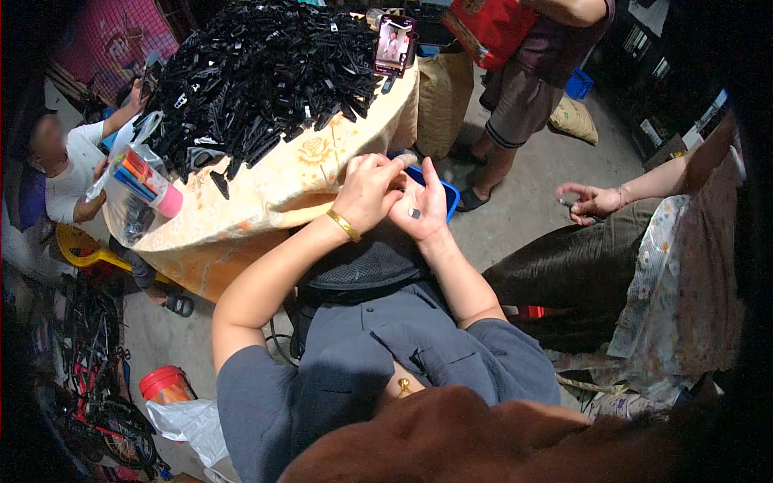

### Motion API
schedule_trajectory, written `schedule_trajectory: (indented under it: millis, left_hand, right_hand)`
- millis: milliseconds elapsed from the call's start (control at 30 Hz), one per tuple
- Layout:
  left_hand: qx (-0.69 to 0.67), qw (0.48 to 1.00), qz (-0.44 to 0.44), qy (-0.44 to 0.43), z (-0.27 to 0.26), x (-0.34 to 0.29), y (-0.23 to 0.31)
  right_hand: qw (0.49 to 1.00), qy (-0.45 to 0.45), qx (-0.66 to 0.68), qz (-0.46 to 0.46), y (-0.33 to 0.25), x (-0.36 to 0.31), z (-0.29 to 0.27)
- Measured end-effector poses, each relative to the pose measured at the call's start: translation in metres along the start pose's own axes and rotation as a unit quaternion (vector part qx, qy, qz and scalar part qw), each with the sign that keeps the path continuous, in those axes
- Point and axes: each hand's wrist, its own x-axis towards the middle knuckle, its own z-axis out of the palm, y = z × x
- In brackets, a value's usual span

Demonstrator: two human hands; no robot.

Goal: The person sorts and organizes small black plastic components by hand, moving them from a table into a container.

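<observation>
My two hands meet just off the front edge of the cloth-covered table. My left hand (pixel 369 193), with a gold bangle at the wrist, is closed in a pinch over the fingers of my right hand. What its fingertips hold is too small to make out. My right hand (pixel 429 208) is turned palm up and cupped, its thumb out to the side. A small dark piece with a pale edge (pixel 414 213) lies in that palm. Beyond my hands, a large heap of black plastic clip-like pieces (pixel 258 80) covers much of the table.
A phone (pixel 394 47) stands upright by the heap on the floral tablecloth (pixel 314 153). A blue basin (pixel 452 198) is partly hidden behind my right hand. Beside the table's left end hangs a plastic bag (pixel 133 213). Other people are at the left, the far side and the right.
</observation>
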Motion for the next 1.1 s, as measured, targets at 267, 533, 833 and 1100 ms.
schedule_trajectory:
  millis: [267,533,833,1100]
  left_hand:
    - [-0.004,1.000,-0.011,-0.025,-0.001,0.001,-0.002]
    - [-0.036,0.998,-0.018,-0.055,-0.005,0.005,-0.003]
    - [-0.036,0.998,-0.002,-0.049,-0.004,0.004,-0.008]
    - [-0.040,0.998,-0.014,-0.046,-0.003,0.005,-0.008]
  right_hand:
    - [1.000,0.010,-0.006,-0.001,0.004,-0.001,0.005]
    - [1.000,0.003,0.001,0.004,-0.001,-0.001,-0.003]
    - [1.000,0.006,-0.015,-0.002,-0.001,-0.001,-0.005]
    - [1.000,-0.010,-0.002,0.002,0.000,0.001,-0.005]
